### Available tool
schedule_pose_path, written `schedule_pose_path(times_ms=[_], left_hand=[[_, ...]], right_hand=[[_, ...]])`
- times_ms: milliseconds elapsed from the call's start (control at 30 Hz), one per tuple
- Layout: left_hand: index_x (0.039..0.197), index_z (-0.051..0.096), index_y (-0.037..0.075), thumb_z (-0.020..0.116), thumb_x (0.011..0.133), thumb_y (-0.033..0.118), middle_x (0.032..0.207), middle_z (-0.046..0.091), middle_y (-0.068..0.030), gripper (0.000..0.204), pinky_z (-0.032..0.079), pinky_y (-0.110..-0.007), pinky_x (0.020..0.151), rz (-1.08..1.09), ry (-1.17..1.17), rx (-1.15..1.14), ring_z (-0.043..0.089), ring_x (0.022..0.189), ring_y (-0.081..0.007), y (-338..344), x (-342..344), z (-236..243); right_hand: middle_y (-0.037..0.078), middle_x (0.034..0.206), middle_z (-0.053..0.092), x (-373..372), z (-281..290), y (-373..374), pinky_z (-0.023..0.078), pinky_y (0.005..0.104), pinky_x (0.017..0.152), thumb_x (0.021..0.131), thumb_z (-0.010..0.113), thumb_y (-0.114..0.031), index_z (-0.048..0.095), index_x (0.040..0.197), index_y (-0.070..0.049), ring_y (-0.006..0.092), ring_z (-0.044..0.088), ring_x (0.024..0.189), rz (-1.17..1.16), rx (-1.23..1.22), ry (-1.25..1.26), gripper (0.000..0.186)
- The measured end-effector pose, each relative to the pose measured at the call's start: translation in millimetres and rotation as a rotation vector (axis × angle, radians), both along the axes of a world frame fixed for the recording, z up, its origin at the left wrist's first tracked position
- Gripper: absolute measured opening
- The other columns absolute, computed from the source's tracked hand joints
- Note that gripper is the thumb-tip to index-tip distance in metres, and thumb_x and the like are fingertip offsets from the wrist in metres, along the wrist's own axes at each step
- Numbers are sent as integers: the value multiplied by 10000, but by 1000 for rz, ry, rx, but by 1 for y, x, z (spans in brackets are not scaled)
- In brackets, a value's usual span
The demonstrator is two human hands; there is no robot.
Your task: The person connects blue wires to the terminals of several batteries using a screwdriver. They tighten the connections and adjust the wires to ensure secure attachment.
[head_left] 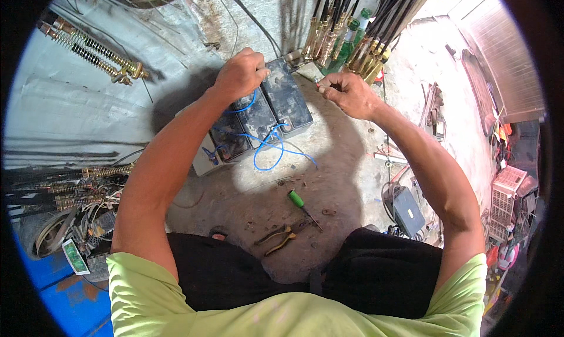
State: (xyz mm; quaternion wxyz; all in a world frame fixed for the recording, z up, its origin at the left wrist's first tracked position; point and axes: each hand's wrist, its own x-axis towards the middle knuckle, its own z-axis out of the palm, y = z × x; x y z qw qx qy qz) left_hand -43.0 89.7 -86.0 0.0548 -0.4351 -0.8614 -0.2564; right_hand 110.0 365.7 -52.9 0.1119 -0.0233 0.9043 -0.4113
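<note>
Several dark, dusty batteries (286, 99) lie side by side on the floor ahead of me, with blue wires (255, 161) looping over their near ends. My left hand (241, 74) is closed above their far part, thumb pressed to the fingers; what it holds is hidden. To the right of the batteries, my right hand (351, 95) pinches something small at its fingertips, too small to name. Nearer to me, a green-handled screwdriver (296, 199) and pliers with yellow-and-black handles (281, 243) rest on the floor.
Black cables with brass-coloured spring ends (323, 40) and green bottles (349, 36) stand beyond my right hand. Two coiled-spring rods (94, 49) lie far left. More cables (73, 190) are bundled at left. A dark box (408, 210) and a plastic crate (506, 199) sit at right.
</note>
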Motion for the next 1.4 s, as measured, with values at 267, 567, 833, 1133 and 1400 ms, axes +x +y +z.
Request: schedule_pose_path(times_ms=[267,567,833,1133,1400], left_hand=[[870,632,23,726,850,185,881,591,-197,189,478,-482,764,-37,77,-113,595,856,-385,-7,-16,-15],[870,624,-6,742,858,118,867,576,-177,171,471,-432,726,-79,-136,-9,579,807,-353,9,2,9],[871,616,-22,710,858,83,874,573,-170,142,473,-423,726,31,-93,-82,577,781,-345,17,11,12],[842,601,-27,696,876,93,876,588,-192,157,474,-450,746,10,-66,-64,589,819,-381,15,6,6],[793,562,-26,698,896,132,841,558,-213,233,453,-488,746,57,17,-79,559,800,-423,14,7,3]], right_hand=[[165,1025,737,-3,-13,-3,524,463,925,927,590,-384,735,996,-104,330,696,1014,92,66,157,323],[171,951,736,0,-22,-10,557,486,829,866,613,-343,764,956,-159,397,696,960,44,141,123,255],[169,896,724,3,-32,-13,544,507,784,867,607,-313,732,909,-125,406,692,903,38,150,174,229],[167,923,727,1,-31,-17,552,498,816,848,601,-295,739,922,-120,396,697,922,41,160,144,235],[156,929,731,0,-27,-21,555,494,820,843,608,-303,742,908,-128,393,698,940,1,201,140,230]])
